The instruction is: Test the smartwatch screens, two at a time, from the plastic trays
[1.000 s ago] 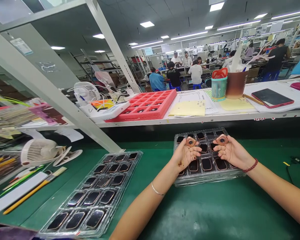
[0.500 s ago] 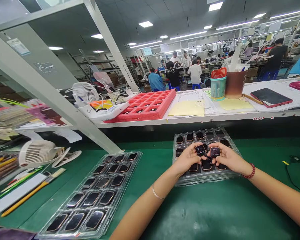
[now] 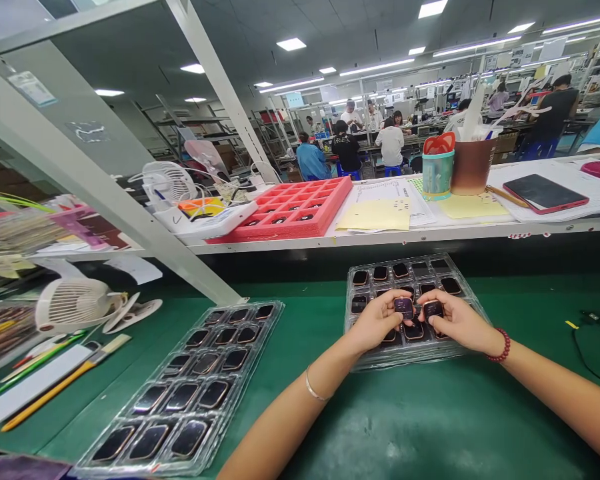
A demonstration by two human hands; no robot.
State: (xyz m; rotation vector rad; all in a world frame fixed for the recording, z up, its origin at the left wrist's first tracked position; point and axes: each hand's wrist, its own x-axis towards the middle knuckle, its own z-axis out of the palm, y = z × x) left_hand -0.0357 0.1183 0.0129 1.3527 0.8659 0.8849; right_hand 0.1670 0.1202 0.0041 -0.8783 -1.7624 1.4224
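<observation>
Both hands are over a clear plastic tray [image 3: 367, 360] whose pockets hold several dark square watch faces with gold-coloured rims. My left hand [image 3: 377, 322] grips one smartwatch [image 3: 404, 307] between thumb and fingers, its lit screen facing up. A second smartwatch [image 3: 433, 309], also with a lit screen, is pinched in my right hand [image 3: 457, 321]. The two watches are side by side with a small gap between them. My fingers and the watches hide part of the tray's middle rows. To the left lies another clear tray [image 3: 240, 387], filled with similar watch faces.
A white shelf [image 3: 290, 247] runs behind the trays, carrying a red foam tray [image 3: 330, 217], papers, cups [image 3: 437, 175] and a phone [image 3: 545, 193]. At left are a white fan [image 3: 73, 303], a brush [image 3: 65, 385] and pens. A black cable [image 3: 587, 357] lies at right.
Both watches have turned slightly and shifted a little lower. My right thumb has moved onto the front of its watch. The trays have stayed in place.
</observation>
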